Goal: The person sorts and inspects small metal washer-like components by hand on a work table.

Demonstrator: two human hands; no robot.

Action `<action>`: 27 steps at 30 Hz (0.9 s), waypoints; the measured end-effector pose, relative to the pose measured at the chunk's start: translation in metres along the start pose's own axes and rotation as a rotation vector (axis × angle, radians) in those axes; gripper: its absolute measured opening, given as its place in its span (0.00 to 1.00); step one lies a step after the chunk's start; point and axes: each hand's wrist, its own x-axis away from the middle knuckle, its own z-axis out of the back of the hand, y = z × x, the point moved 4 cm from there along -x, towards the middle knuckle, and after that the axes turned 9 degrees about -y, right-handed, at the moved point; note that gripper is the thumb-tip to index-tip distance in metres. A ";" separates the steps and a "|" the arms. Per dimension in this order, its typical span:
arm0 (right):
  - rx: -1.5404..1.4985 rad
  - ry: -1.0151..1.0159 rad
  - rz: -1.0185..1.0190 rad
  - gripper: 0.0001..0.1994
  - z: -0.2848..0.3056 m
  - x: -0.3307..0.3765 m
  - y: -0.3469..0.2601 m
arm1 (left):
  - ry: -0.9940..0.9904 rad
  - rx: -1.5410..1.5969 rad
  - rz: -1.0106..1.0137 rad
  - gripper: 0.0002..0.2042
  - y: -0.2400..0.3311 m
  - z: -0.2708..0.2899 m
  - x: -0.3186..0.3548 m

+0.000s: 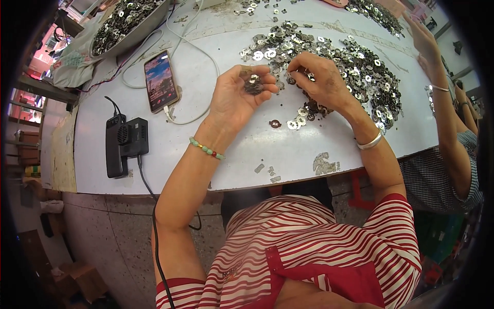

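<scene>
My left hand (pixel 231 98) is turned palm up above the table, its fingers curled around a small stack of metal pieces (pixel 253 85). Just to its right, my right hand (pixel 328 82) bends over the near edge of a spread pile of small flat metal parts (pixel 368 77). Thumb and index finger of that hand pinch a small dark metal piece (pixel 292 81); its exact shape is too small to make out. Below the right hand lie a few loose ring-shaped silver parts (pixel 294 123) and a brown part (pixel 275 124).
A phone (pixel 161 82) with a lit screen lies left, joined to a white cable (pixel 212 98). Nearer me sits a black device (pixel 123 141) with a cord. A tray (pixel 131 44) heaped with metal parts stands far left. Another person's arm (pixel 437 77) reaches in at right.
</scene>
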 end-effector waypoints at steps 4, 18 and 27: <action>-0.466 -0.017 -0.158 0.08 0.002 0.000 0.005 | -0.017 -0.046 0.021 0.16 -0.003 -0.004 0.001; -1.248 -0.180 -0.353 0.08 -0.015 0.005 0.006 | -0.063 -0.196 0.096 0.08 -0.016 -0.009 0.001; -1.060 -0.258 -0.355 0.09 -0.015 0.003 0.001 | -0.078 -0.155 0.065 0.09 -0.012 -0.009 -0.002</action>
